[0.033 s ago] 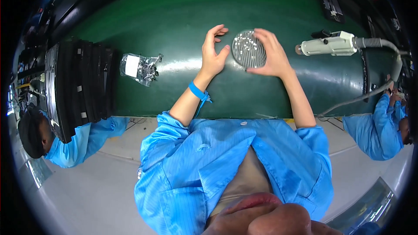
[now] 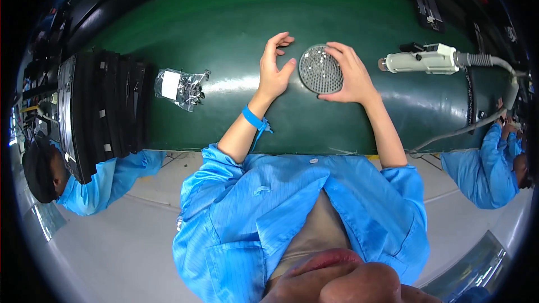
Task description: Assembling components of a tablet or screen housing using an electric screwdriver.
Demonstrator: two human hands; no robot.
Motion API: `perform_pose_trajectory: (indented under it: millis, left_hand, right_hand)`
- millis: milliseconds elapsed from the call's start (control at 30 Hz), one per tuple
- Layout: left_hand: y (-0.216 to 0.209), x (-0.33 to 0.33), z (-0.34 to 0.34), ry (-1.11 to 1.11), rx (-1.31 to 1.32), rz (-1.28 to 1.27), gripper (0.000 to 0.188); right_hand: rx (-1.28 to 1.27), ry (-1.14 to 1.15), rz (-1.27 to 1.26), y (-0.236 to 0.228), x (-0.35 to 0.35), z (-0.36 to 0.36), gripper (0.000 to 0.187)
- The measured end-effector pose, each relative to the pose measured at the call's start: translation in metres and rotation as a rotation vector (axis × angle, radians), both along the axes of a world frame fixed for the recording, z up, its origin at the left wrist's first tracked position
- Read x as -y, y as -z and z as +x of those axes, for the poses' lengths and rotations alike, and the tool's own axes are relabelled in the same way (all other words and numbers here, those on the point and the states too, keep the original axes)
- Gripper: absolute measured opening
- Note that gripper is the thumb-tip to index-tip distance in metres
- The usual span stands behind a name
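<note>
round grey dotted dish (image 2: 316, 73): dotted face up, equally wide each way
right hand (image 2: 353, 77): holding its right rim
left hand (image 2: 275, 74): loosely spread, nearby

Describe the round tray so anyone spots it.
On the green workbench, find the person's left hand and right hand. The round tray is between them, right side clasped by the latter. Its grey, dotted, circular face sets it apart from the pale corded hand tool farther right.

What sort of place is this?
Probably a factory assembly line, going by the long dark green worktop, the off-white cylindrical handheld tool with a grey cable, and co-workers in blue work clothing to the left and right.
</note>
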State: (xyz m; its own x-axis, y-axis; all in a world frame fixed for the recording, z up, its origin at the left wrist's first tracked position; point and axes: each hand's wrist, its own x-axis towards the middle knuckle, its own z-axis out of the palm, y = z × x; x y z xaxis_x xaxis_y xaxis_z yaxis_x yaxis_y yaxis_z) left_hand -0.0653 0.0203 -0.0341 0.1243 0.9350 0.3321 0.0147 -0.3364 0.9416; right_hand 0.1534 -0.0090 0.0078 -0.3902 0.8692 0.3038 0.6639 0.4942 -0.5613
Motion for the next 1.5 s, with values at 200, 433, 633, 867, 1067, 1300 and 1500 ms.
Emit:
perform_pose_trajectory:
  millis: [200, 433, 633, 867, 1067, 1300, 1500]
  left_hand:
    - [-0.024, 0.004, 0.003, 0.228, -0.358, 0.146, 0.099]
    - [-0.041, 0.014, 0.019, 0.275, -0.615, 0.255, 0.116]
    - [-0.042, -0.005, 0.028, 0.32, -0.658, 0.286, 0.108]
    - [-0.044, 0.011, 0.026, 0.372, -0.573, 0.286, 0.107]
    - [-0.047, 0.0, 0.05, 0.23, -0.631, 0.271, 0.104]
    - [-0.038, 0.007, 0.048, 0.328, -0.653, 0.282, 0.104]
    - [-0.036, -0.023, 0.067, 0.244, -0.677, 0.31, 0.102]
  right_hand:
    - [-0.014, -0.032, 0.054, -0.004, -0.002, -0.008, 0.098]
    - [0.099, 0.053, -0.099, -0.013, 0.005, 0.035, 0.102]
    - [0.558, 0.741, 0.121, 0.043, -0.014, 0.148, 0.062]
    - [0.319, 0.852, 0.227, 0.043, -0.018, 0.163, 0.038]
    - [0.339, 0.971, -0.046, 0.03, -0.02, 0.155, 0.037]
    - [0.614, 1.054, 0.223, 0.047, -0.016, 0.158, 0.065]
    - [0.621, 0.944, 0.137, 0.075, -0.02, 0.184, 0.056]
